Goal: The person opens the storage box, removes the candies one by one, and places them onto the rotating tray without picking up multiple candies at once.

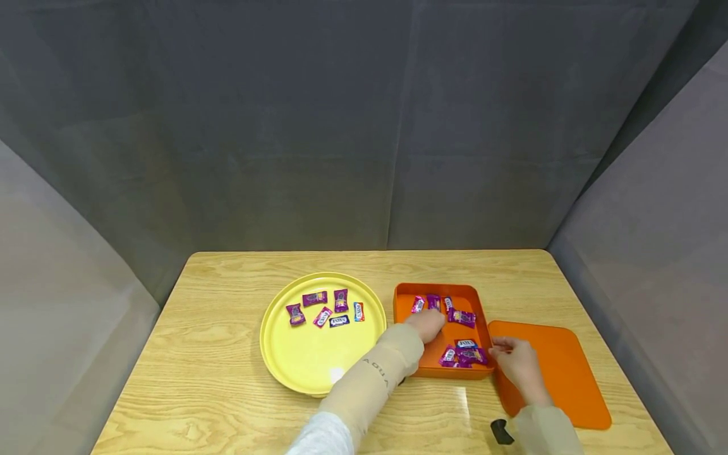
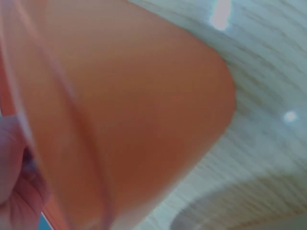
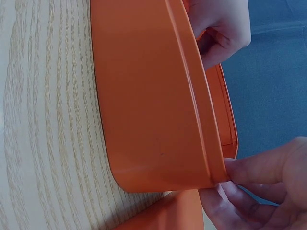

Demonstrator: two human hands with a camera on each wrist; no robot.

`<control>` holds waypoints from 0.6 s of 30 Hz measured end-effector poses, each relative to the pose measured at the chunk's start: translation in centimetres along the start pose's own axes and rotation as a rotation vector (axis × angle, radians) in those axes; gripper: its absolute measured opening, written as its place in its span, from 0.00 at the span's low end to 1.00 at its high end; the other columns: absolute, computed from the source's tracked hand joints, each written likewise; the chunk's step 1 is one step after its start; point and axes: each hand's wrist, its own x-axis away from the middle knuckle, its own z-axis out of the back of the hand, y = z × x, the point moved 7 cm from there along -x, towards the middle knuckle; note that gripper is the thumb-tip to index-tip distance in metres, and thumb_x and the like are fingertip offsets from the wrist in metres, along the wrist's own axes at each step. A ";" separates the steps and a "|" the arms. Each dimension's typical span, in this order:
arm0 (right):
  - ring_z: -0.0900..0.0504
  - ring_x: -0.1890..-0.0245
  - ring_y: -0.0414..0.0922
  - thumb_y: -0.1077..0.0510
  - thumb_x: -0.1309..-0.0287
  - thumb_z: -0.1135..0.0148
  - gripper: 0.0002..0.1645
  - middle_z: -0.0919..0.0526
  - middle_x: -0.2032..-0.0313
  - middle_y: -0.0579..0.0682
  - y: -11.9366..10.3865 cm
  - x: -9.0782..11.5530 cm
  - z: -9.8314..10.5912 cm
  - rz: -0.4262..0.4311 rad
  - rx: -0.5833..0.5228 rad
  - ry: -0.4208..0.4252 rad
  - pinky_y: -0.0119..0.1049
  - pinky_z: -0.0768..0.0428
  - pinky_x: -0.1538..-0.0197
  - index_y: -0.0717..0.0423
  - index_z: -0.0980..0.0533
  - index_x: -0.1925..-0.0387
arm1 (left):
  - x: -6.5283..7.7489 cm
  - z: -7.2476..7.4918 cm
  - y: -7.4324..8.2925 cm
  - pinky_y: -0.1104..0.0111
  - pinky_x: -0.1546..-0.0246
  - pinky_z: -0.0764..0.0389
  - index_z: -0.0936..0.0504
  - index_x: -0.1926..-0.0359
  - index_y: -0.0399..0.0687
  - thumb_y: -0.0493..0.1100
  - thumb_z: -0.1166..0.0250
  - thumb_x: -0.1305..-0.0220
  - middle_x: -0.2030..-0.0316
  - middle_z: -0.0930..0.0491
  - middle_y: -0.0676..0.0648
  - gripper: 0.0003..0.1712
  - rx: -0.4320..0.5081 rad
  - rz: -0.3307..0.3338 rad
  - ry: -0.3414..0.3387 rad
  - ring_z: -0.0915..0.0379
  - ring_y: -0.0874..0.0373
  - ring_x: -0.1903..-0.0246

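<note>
My left hand (image 1: pixel 426 325) reaches into the orange box (image 1: pixel 443 373), its fingers curled low over the inside. In the left wrist view a small dark patch shows between its fingers (image 2: pixel 9 153); I cannot tell whether it is a candy. With thumb and fingers my right hand (image 1: pixel 519 365) pinches the box's right rim near the front corner, as the right wrist view shows. Several wrapped candies lie in the box: purple ones (image 1: pixel 462 317) toward the back and a pile with a blue one (image 1: pixel 466 344) at the front right.
Left of the box stands a round yellow tray (image 1: pixel 296 370) with several wrapped candies (image 1: pixel 315 299) on its back half. An orange lid (image 1: pixel 569 379) lies flat to the right, beneath my right forearm. Grey curtains (image 1: pixel 284 126) enclose the wooden table (image 1: pixel 188 360).
</note>
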 end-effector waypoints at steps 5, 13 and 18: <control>0.23 0.68 0.50 0.68 0.45 0.45 0.18 0.21 0.65 0.65 -0.1 0.1 0.0 0.005 0.004 0.003 0.39 0.20 0.65 0.76 0.28 0.53 | -0.3 0.6 1.0 0.75 0.76 0.32 0.21 0.72 0.51 0.41 0.49 0.36 0.76 0.27 0.55 0.11 -0.182 -0.137 0.027 0.35 0.63 0.77; 0.23 0.67 0.51 0.67 0.44 0.45 0.18 0.21 0.65 0.65 -0.2 0.1 0.0 0.014 0.009 0.004 0.39 0.20 0.65 0.76 0.28 0.53 | 0.3 3.0 1.7 0.78 0.75 0.32 0.17 0.65 0.52 0.35 0.43 0.38 0.71 0.24 0.57 0.10 -0.356 -0.293 0.094 0.34 0.64 0.74; 0.23 0.67 0.52 0.67 0.44 0.45 0.18 0.21 0.65 0.66 -0.2 0.1 0.1 0.014 0.012 0.003 0.39 0.20 0.65 0.77 0.28 0.54 | 1.2 4.6 1.1 0.79 0.72 0.31 0.16 0.61 0.51 0.34 0.44 0.38 0.67 0.23 0.56 0.12 -0.372 -0.303 0.122 0.33 0.65 0.72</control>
